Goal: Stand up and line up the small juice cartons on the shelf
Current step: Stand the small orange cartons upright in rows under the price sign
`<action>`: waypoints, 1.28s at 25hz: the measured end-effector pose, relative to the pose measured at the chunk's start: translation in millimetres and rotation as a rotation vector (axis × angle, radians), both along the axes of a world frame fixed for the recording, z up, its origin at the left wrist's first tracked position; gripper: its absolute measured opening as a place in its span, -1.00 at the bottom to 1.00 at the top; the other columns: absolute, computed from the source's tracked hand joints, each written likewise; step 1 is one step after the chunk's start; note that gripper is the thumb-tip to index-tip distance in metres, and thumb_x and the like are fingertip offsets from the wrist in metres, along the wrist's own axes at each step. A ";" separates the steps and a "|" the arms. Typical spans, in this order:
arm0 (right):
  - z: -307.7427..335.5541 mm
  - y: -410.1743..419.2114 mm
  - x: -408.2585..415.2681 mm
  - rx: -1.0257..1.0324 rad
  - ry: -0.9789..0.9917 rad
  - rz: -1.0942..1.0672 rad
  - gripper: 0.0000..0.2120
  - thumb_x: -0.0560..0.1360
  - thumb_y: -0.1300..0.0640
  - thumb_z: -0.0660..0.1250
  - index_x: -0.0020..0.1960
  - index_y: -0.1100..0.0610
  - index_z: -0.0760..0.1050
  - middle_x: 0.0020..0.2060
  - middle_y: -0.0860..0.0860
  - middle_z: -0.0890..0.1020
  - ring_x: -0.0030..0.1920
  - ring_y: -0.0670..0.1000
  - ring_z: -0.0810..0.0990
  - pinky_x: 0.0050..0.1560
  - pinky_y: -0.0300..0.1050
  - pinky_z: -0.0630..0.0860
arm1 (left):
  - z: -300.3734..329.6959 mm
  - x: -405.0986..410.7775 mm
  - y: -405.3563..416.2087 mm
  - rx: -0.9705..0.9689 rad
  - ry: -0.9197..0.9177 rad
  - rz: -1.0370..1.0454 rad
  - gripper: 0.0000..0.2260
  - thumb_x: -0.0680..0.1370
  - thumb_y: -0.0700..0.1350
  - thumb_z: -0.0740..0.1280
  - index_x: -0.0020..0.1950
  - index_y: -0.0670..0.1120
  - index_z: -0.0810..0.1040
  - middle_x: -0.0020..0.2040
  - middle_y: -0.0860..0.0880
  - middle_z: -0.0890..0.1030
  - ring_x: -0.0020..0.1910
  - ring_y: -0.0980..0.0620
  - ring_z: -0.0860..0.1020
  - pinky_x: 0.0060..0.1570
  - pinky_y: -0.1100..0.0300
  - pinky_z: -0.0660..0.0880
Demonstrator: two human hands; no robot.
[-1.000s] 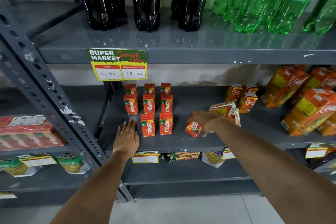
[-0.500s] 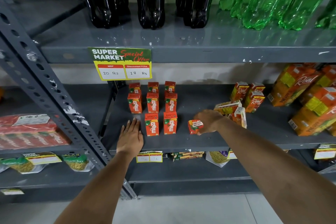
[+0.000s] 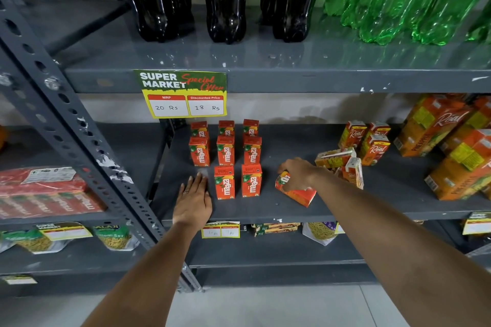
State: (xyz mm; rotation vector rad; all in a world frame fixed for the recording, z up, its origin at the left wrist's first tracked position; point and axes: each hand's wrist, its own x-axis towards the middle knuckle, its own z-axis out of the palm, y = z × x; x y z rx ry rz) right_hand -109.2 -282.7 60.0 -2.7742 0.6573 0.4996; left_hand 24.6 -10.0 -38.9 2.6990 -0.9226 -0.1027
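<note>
Shelf [image 3: 345, 210] painted grey metal, chipped; juice cartons [image 3: 224, 182] glossy printed card; bottles [image 3: 225, 0] shiny plastic.

Shelf [image 3: 279, 210]: grey metal.
Standing on it: eight Maaza cartons [image 3: 225, 151] in rows.
Lying: tilted carton [image 3: 297, 192], toppled Real cartons [image 3: 335, 159].

Even, fairly dim indoor light falls from above, leaving soft glare on the cola bottles [image 3: 225, 0] and the glossy upper shelf [image 3: 292, 61]. Shadow pools beneath that shelf and across the wall behind. Wide-angle distortion bends the slotted upright [image 3: 66, 125] and stretches both forearms; focus is sharp mid-frame.
</note>
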 end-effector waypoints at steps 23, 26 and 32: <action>28.5 10.2 -10.6 0.119 -0.093 -0.043 -0.22 0.33 0.03 0.60 0.45 0.14 0.34 0.30 0.08 0.51 0.24 0.08 0.53 0.09 -0.15 0.43 | -2.9 1.5 1.4 -0.008 -0.005 -0.007 -0.51 0.63 -0.04 -0.04 0.56 -0.11 0.02 0.59 -0.02 0.04 0.57 0.00 -0.04 0.53 0.04 -0.13; 32.0 10.9 -11.8 0.136 -0.078 0.027 -0.27 0.35 0.22 0.56 0.44 0.05 0.34 0.28 0.04 0.48 0.25 0.07 0.49 0.07 -0.15 0.41 | -2.3 0.8 1.0 -0.010 -0.007 -0.008 -0.51 0.63 -0.05 -0.03 0.56 -0.10 0.03 0.59 -0.03 0.05 0.57 -0.01 -0.03 0.53 0.04 -0.13; 42.4 11.8 -5.5 0.264 -0.256 0.046 -0.69 0.49 0.26 0.42 0.18 0.00 0.58 0.25 0.01 0.55 0.25 0.05 0.53 -0.08 -0.22 0.52 | -2.1 1.2 0.4 -0.009 -0.014 -0.008 -0.51 0.63 -0.05 -0.02 0.56 -0.11 0.04 0.59 -0.03 0.05 0.57 -0.01 -0.03 0.54 0.03 -0.12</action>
